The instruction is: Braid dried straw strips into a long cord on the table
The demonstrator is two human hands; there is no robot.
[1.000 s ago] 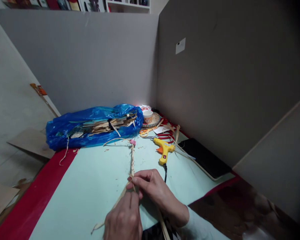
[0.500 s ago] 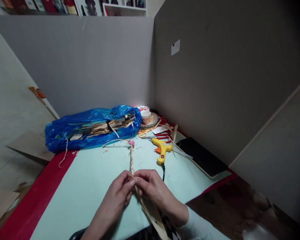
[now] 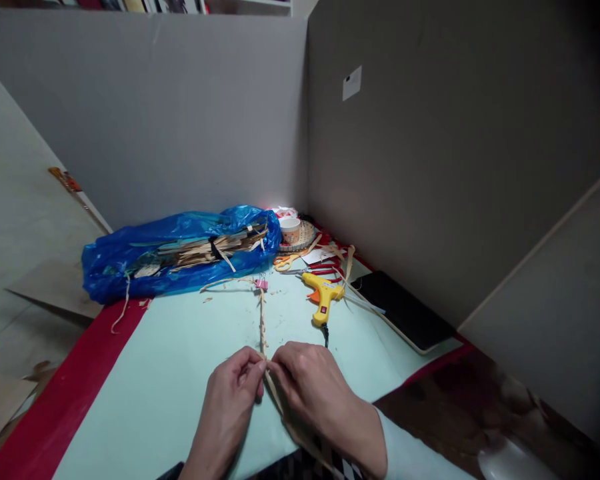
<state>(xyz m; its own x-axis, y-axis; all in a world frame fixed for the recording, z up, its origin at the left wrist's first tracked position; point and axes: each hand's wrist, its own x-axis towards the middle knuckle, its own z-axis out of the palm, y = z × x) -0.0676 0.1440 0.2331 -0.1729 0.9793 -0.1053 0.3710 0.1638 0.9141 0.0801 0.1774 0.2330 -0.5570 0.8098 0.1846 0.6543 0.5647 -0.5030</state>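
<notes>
A thin braid of straw-coloured strips (image 3: pixel 263 323) runs down the tabletop toward me, its far end held by a pink binder clip (image 3: pixel 261 285). At the near end of the braid, my left hand (image 3: pixel 233 393) pinches it between thumb and forefinger. My right hand (image 3: pixel 315 387) is closed on the strips just beside it, with the fingertips of both hands almost touching. Loose strip ends (image 3: pixel 276 395) hang from the fingers down toward my lap, partly hidden under the right hand.
A blue plastic bag (image 3: pixel 130 250) with bundled dry strips lies at the back left. Right of the braid are a yellow glue gun (image 3: pixel 324 297), orange-handled scissors (image 3: pixel 285 263), a paper cup (image 3: pixel 290 231) and a black tablet-like slab (image 3: pixel 405 310). Grey panels stand behind and to the right.
My right hand has rolled over, its back now turned more upward, and the fingertips have shifted slightly nearer me. The view has tilted down a little.
</notes>
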